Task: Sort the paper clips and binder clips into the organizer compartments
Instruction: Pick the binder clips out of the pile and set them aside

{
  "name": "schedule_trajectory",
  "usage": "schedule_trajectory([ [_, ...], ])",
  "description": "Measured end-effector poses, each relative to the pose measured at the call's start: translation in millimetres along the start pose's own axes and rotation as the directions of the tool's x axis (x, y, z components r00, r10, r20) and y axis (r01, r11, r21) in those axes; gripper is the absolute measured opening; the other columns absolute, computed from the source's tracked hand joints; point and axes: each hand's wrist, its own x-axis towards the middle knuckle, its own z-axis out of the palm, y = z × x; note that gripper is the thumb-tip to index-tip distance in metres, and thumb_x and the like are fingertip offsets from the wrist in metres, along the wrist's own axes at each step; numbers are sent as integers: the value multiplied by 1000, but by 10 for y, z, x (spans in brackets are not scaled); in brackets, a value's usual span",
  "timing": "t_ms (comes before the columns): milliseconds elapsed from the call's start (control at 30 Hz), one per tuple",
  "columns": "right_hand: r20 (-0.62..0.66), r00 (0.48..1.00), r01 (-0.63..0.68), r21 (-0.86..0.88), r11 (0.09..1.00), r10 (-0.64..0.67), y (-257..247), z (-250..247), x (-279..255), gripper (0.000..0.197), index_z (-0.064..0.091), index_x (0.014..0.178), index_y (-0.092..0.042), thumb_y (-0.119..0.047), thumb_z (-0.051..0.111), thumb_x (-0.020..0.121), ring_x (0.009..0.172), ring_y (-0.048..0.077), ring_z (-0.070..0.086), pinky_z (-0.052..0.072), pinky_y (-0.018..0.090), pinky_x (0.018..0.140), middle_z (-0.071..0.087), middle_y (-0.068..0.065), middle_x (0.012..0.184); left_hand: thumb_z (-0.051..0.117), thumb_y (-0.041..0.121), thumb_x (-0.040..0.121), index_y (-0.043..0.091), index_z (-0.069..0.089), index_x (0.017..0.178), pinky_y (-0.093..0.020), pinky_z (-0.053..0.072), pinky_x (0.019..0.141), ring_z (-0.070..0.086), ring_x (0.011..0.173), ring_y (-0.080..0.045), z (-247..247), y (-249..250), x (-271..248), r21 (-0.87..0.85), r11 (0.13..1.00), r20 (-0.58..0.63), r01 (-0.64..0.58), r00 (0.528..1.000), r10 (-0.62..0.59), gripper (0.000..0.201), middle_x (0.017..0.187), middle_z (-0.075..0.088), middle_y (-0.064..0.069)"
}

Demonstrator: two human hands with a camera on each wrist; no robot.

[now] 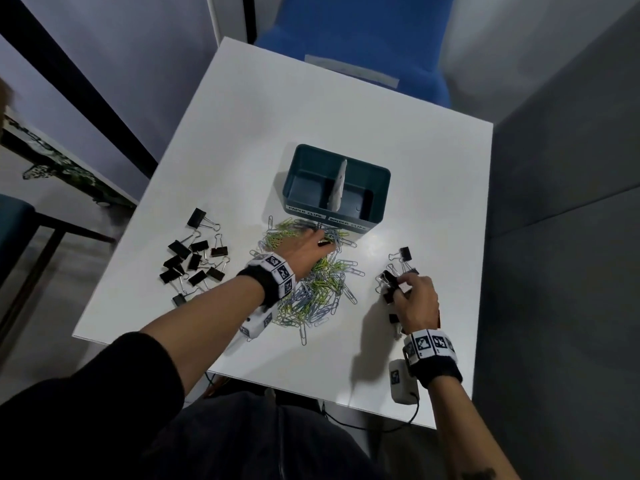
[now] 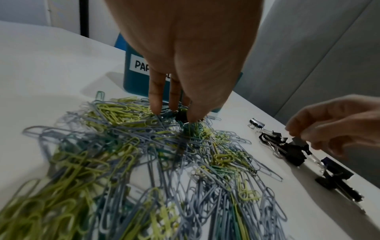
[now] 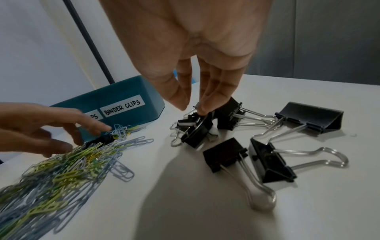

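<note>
A teal organizer (image 1: 375, 188) stands mid-table, split by a white divider (image 1: 338, 185) and labelled for paper clips on the left and binder clips (image 3: 122, 105) on the right. In front of it lies a pile of green and grey paper clips (image 1: 313, 285). My left hand (image 1: 323, 242) reaches into the pile's far end, its straight fingertips (image 2: 156, 105) around a black binder clip (image 2: 182, 114) lying among the paper clips. To the right, my right hand (image 1: 398, 285) pinches a black binder clip (image 3: 195, 129) from a small cluster (image 3: 267, 162).
A second group of several black binder clips (image 1: 194, 261) lies on the table's left side. A blue chair (image 1: 353, 39) stands beyond the far edge. The white table (image 1: 277, 109) is bare behind the organizer.
</note>
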Motion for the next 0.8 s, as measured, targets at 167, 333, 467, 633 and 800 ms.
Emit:
schedule_trajectory([
  [167, -36, 993, 117, 24, 993, -116, -75, 103, -126, 22, 65, 103, -16, -13, 62, 82, 86, 26, 62, 51, 37, 77, 59, 6, 108, 63, -14, 72, 14, 41, 131, -43, 57, 77, 51, 115, -39, 64, -1, -19, -46, 999, 52, 26, 998, -23, 69, 140, 37, -21],
  [333, 41, 973, 226, 29, 974, -228, -244, 273, -187, 19, 63, 105, -19, -19, 60, 86, 78, 22, 62, 54, 38, 69, 59, 5, 108, 66, -10, 72, 8, 38, 112, -32, 48, 59, 55, 81, -26, 77, 40, -95, -129, 990, 18, 50, 999, -48, 52, 119, 48, -18],
  [467, 62, 954, 293, 20, 956, -293, -432, 366, -190, 20, 62, 107, -18, -19, 60, 86, 82, 22, 60, 50, 34, 69, 60, 4, 103, 68, 2, 81, 6, 42, 109, -35, 49, 62, 51, 75, -21, 50, 106, -180, -200, 979, -92, 25, 995, -44, 38, 93, 52, -7],
  [633, 49, 946, 321, -22, 947, -320, -661, 399, -126, 24, 63, 110, -14, -14, 60, 85, 97, 25, 54, 44, 32, 74, 61, 7, 106, 67, 10, 85, 9, 56, 102, -30, 55, 73, 56, 82, -16, -12, 151, -340, -379, 925, -233, 21, 965, -117, 21, 101, 57, -4],
  [800, 106, 923, 382, -123, 916, -371, -872, 453, -10, 39, 57, 120, -14, -17, 65, 82, 106, 24, 50, 45, 33, 86, 57, 9, 120, 62, 4, 88, 15, 67, 103, -24, 53, 84, 60, 96, -14, -62, -125, -603, -754, 637, -166, 160, 892, -421, 19, 111, 64, 0],
])
